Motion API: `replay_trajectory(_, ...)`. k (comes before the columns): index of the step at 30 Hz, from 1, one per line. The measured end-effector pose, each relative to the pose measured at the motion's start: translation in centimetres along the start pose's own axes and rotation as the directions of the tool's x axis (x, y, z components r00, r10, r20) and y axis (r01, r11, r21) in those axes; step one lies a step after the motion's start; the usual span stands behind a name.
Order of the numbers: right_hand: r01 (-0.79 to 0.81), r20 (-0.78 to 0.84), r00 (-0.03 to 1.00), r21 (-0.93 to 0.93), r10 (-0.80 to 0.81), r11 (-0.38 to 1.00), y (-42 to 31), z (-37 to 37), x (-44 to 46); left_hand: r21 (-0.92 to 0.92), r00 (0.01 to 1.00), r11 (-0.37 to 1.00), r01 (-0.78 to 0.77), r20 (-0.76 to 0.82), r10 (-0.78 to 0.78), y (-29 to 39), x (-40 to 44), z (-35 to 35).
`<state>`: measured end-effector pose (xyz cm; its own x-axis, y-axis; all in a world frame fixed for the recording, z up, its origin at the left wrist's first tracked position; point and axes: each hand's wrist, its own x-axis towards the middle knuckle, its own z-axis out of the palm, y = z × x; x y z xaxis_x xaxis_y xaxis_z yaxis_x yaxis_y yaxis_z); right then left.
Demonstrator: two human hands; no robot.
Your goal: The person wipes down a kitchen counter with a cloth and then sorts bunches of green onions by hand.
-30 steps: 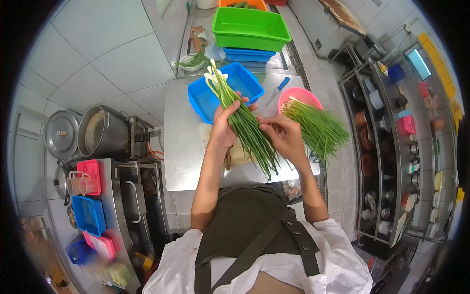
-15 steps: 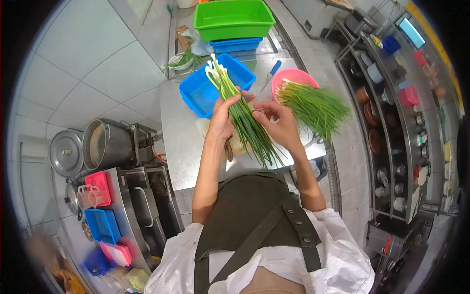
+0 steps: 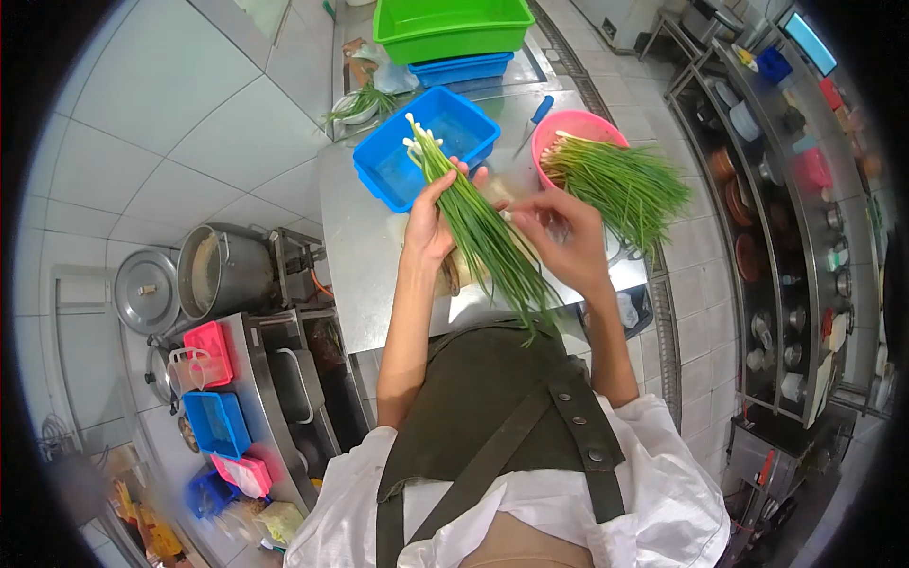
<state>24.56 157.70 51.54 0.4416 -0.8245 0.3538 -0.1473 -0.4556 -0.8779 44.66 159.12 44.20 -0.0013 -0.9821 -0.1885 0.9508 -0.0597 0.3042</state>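
Green scallions [image 3: 483,230] are grasped by the left hand [image 3: 436,220]; the right hand [image 3: 571,235] curls alongside, hold unclear. Apparent step: picking over; next move calls for steady support.

No text, label, brand, number or sign can be read in this view. The bright bluish panel [image 3: 808,44] at the upper right is too small and too blurred for showing any letters. On the apron snap [image 3: 595,455] and the blue-handled knife [image 3: 543,110], any small marking is also not possible to read.
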Motion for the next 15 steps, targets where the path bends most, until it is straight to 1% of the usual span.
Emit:
replay_trajectory(1,-0.001,0.004,1.0,0.006,0.001,1.0,-0.7,-0.3,-0.6,0.001,1.0,1.0,-0.015,-0.004,0.015,-0.1,-0.2,-0.1)
replay_trajectory(3,0.107,0.156,0.982,-0.003,-0.105,0.994,-1.2,-0.5,-1.4,0.028,0.999,0.999,-0.046,-0.026,0.047,0.0,-0.4,0.0)
replay_trajectory(4,0.15,0.18,0.974,-0.046,-0.14,0.988,-1.0,0.0,-1.5,0.055,0.996,0.996,-0.071,-0.041,0.073,0.1,-0.5,0.2)
replay_trajectory(5,0.147,0.177,0.975,-0.042,-0.137,0.988,-0.6,0.7,-1.8,0.059,0.997,0.996,-0.068,-0.045,0.071,0.1,-0.7,0.3)
replay_trajectory(7,0.082,0.131,0.989,-0.109,-0.068,0.991,0.4,1.9,-2.1,0.119,0.991,0.987,-0.109,-0.066,0.118,0.1,-0.9,0.9)
replay_trajectory(8,0.084,0.131,0.989,-0.108,-0.069,0.991,1.0,2.0,-2.1,0.119,0.991,0.987,-0.111,-0.065,0.119,0.1,-0.9,1.1)
replay_trajectory(10,0.092,0.147,0.987,-0.192,-0.064,0.977,1.9,2.2,-2.4,0.169,0.987,0.975,-0.143,-0.049,0.153,0.0,-1.2,1.4)
replay_trajectory(11,0.088,0.144,0.988,-0.191,-0.061,0.978,2.0,2.2,-2.4,0.171,0.987,0.975,-0.139,-0.05,0.15,-0.1,-1.4,1.6)
replay_trajectory(13,0.101,0.125,0.989,-0.22,-0.074,0.97,2.3,2.1,-2.6,0.222,0.986,0.962,-0.16,-0.018,0.168,-0.4,-1.4,2.0)
replay_trajectory(15,0.102,0.09,0.992,-0.233,-0.083,0.967,2.6,2.0,-3.0,0.217,0.989,0.965,-0.145,-0.004,0.15,-0.9,-1.2,2.0)
